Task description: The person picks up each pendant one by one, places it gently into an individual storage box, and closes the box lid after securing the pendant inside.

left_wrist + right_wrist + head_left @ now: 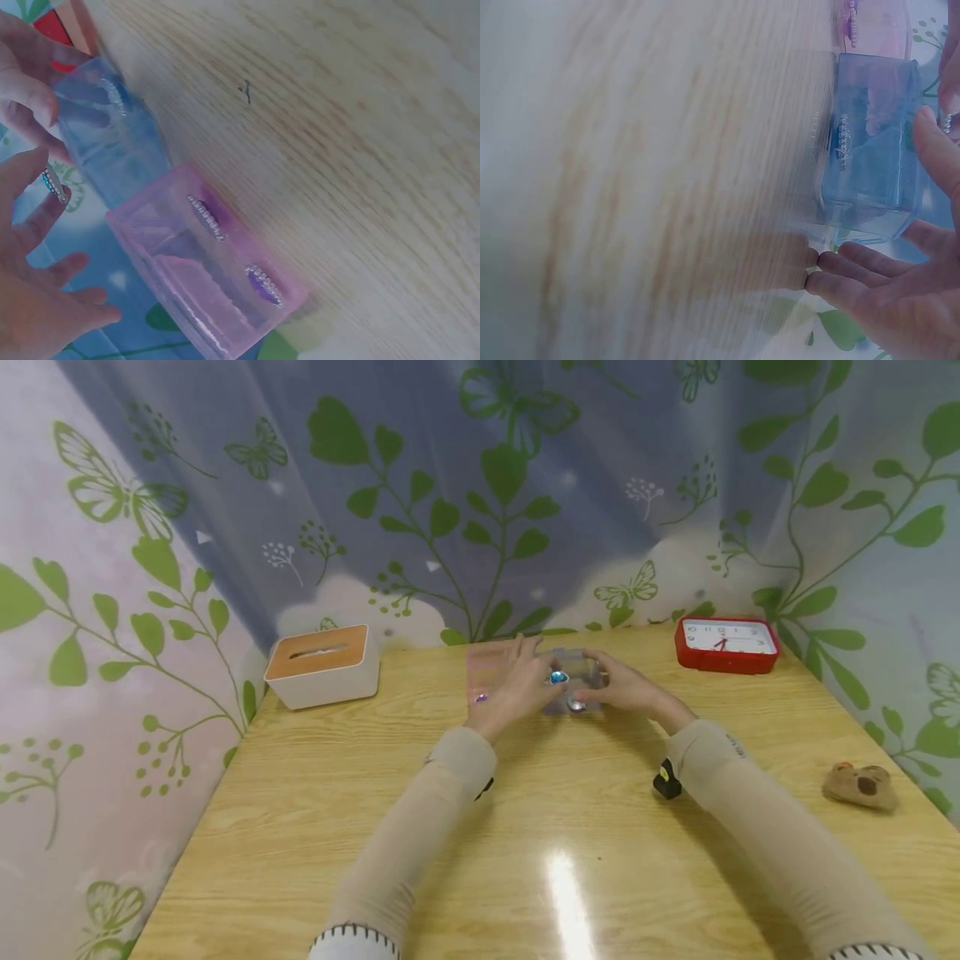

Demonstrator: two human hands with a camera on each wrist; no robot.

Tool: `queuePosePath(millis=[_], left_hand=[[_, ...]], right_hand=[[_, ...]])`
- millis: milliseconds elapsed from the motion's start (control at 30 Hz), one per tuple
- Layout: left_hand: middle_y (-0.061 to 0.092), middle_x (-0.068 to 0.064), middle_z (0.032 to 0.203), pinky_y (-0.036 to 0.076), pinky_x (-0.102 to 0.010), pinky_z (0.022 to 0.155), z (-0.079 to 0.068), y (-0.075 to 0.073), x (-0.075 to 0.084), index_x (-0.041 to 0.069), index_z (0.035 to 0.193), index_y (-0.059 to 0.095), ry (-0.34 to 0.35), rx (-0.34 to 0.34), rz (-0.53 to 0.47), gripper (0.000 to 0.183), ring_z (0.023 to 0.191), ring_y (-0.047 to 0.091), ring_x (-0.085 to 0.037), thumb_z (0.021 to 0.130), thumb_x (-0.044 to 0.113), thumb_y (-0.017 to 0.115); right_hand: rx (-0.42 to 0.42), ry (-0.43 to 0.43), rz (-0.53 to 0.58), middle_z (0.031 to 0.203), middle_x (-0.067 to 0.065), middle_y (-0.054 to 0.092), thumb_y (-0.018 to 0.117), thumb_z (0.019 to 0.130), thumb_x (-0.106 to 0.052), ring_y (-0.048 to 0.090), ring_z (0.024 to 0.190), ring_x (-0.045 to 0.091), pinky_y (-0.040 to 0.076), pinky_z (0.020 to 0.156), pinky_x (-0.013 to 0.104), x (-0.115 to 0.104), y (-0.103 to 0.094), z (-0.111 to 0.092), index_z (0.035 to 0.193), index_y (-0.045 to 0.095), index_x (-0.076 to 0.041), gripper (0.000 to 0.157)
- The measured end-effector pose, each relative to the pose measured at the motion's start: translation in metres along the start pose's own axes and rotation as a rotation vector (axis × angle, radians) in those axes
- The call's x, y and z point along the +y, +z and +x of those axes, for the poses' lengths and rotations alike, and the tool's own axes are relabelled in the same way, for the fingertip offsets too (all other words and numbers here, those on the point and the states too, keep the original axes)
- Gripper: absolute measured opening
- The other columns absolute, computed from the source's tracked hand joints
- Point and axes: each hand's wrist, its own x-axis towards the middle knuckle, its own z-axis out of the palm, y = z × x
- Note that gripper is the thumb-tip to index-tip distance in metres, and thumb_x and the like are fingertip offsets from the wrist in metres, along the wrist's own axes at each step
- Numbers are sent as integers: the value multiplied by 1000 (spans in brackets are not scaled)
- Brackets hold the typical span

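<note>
My left hand [517, 683] pinches a blue gem ornament [558, 677] with a pearly beaded rim between its fingertips. In the left wrist view the ornament [52, 183] is edge-on, held just off the clear blue plastic box [124, 146]. At the box's right end, my right hand [626, 685] holds it with thumb and fingers on either side; the right wrist view has the thumb [936, 146] over the blue box [874, 142]. A pale gem [576, 704] sits on the blue box's near side. Touching its left end is a clear pink box [202, 262] bearing purple beaded gems [262, 285].
On the wooden table [525, 843], a white tissue box [330, 681] with a wood-look top stands at the left. A red clock [727, 645] is at the back right, and a small brown plush pouch [860, 787] lies near the right edge. A leaf-patterned curtain [450, 510] hangs behind.
</note>
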Motion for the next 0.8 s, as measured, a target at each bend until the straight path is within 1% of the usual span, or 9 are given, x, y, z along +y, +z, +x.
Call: queuePosePath(millis=[167,233,467,600,700,800], left_hand=[[32,-16,172,9,-54,137,6,2,-1,20,132,70,-9,-12,35,36,165,14,-40,104,42,67],[33,-15,171,9,-52,138,8,2,-1,20,132,70,-8,-8,46,36,166,13,-39,104,41,67],[32,-16,171,12,-54,137,13,3,-3,19,130,70,-7,10,43,33,165,13,-41,104,39,67],[32,-17,171,10,-55,137,15,7,-3,19,131,70,-10,-4,37,32,165,13,-42,105,37,66],[32,-15,172,9,-54,137,17,11,-2,20,133,70,-22,-16,60,33,165,13,-40,105,37,66],[32,-14,172,10,-53,137,18,11,-1,21,133,71,-35,-15,82,33,166,12,-39,104,37,67]], right_hand=[[-6,0,-8,173,32,13,69,103,-34,22,157,55,28,125,72,-1,1,-1,170,10,-8,92],[-6,3,-8,173,33,14,69,104,-33,24,156,56,30,124,73,-2,0,-2,170,10,-8,92],[5,0,-12,172,33,15,69,104,-33,25,156,56,31,124,73,-3,-3,0,170,11,-9,91],[4,-9,-10,172,33,16,70,103,-33,24,156,55,31,124,73,-2,-2,0,170,11,-8,92],[-2,-12,2,172,33,16,70,103,-32,22,157,54,31,124,73,-1,0,-1,169,11,-7,92],[0,-13,7,172,33,16,70,103,-32,22,157,55,32,123,73,0,0,-1,170,11,-8,92]])
